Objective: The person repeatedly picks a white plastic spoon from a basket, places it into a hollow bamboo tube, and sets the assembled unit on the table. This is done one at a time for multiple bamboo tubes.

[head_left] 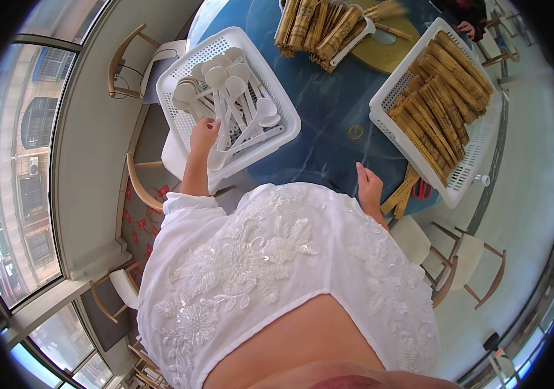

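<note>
White ladles and spoons [235, 87] lie heaped in a white perforated basket [285, 107] on the left of the blue table. My left hand [204, 135] reaches over the basket's near left side, its fingers curled together beside the spoon handles. What is between those fingers is too small to make out. My right hand [370, 185] hovers at the table's near edge with its fingers closed and thumb up; whatever it holds is hidden. A thin yellowish rubber band [355, 132] lies on the table beyond it.
Long brown patterned sticks [442, 97] fill another white basket [381, 97] at right. Red scissors [422, 190] and flat tan strips [400, 194] lie beside it. Further bundles [319, 29] stand at the back by a round yellowish board [397, 55]. Another person's hand [466, 28] shows at far right.
</note>
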The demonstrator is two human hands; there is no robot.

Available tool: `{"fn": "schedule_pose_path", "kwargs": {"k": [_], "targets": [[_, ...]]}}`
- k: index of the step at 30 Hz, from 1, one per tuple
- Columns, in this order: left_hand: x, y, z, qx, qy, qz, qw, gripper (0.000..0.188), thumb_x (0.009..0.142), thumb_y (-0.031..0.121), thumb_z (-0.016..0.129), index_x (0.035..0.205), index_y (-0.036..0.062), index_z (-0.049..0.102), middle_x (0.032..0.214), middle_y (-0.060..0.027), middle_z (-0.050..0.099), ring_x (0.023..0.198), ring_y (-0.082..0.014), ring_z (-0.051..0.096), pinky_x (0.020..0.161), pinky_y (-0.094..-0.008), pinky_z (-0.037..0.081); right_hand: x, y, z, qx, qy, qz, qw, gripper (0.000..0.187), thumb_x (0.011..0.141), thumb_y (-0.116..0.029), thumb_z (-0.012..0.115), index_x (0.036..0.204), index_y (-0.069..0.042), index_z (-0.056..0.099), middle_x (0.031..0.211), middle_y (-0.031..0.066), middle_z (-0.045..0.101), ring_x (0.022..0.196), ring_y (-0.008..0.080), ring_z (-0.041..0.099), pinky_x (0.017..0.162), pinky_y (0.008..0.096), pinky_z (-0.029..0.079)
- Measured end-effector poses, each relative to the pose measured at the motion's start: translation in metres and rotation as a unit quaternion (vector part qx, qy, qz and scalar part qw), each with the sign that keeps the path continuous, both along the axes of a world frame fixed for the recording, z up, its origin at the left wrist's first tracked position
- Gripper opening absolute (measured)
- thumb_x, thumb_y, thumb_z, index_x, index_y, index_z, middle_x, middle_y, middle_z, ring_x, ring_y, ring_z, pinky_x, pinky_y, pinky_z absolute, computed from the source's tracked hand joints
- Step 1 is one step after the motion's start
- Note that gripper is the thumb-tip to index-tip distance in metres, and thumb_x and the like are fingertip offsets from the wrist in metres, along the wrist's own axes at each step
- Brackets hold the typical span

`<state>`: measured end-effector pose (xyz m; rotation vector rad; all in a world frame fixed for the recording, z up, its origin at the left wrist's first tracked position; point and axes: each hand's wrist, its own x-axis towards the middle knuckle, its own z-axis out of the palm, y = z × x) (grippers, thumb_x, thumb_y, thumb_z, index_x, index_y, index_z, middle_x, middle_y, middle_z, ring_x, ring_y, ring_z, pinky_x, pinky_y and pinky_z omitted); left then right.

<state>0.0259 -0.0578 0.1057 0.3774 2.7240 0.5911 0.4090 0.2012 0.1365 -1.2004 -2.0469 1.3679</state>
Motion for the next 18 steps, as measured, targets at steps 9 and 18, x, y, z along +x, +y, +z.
{"fn": "schedule_pose_path", "kwargs": {"k": [9, 18], "targets": [[0.041, 0.02, -0.049, -0.075, -0.055, -0.135, 0.986, 0.037, 0.075, 0.035, 0.07, 0.099, 0.0065, 0.068, 0.099, -0.0143, 0.067, 0.095, -0.031, 0.062, 0.084, -0.0409, 0.049, 0.007, -0.026, 0.008, -0.015, 0.006, 0.05, 0.999, 0.037, 0.092, -0.025, 0.061, 0.067, -0.001, 0.048, 0.055, 0.0023, 0.039, 0.054, 0.0086, 0.033, 0.049, 0.0286, 0.029], [0.04, 0.032, -0.066, -0.119, -0.034, -0.169, 0.978, 0.032, 0.081, 0.034, 0.063, 0.096, 0.0064, 0.067, 0.095, -0.0163, 0.067, 0.093, -0.0358, 0.062, 0.079, -0.0456, 0.048, 0.031, -0.014, 0.024, -0.101, 0.024, -0.002, 0.995, 0.033, 0.09, -0.03, 0.064, 0.072, -0.002, 0.057, 0.059, 0.0021, 0.054, 0.053, 0.0082, 0.045, 0.051, 0.0253, 0.036]]}}
